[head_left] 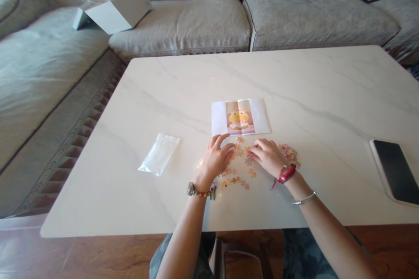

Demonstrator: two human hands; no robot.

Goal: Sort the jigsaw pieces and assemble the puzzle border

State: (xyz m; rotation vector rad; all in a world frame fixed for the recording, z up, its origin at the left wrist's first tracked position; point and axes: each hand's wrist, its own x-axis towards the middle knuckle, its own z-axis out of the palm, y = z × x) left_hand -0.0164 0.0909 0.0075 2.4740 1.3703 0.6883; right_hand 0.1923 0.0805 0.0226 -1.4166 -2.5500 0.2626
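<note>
Several small pastel jigsaw pieces (238, 178) lie scattered on the white marble table (163, 109), with a denser pile of pieces (288, 151) to the right. My left hand (216, 159) rests palm down on the pieces, fingers stretched and slightly apart. My right hand (267, 156) lies beside it, fingers curled down onto the pieces; whether it pinches one is hidden. Just beyond both hands lies a reference picture (240, 117) of a yellow cartoon figure on pink.
An empty clear plastic bag (159, 154) lies left of my hands. A dark tablet (396, 171) sits at the table's right edge. A grey sofa (183, 26) wraps the far and left sides, with a white box (118, 8) on it.
</note>
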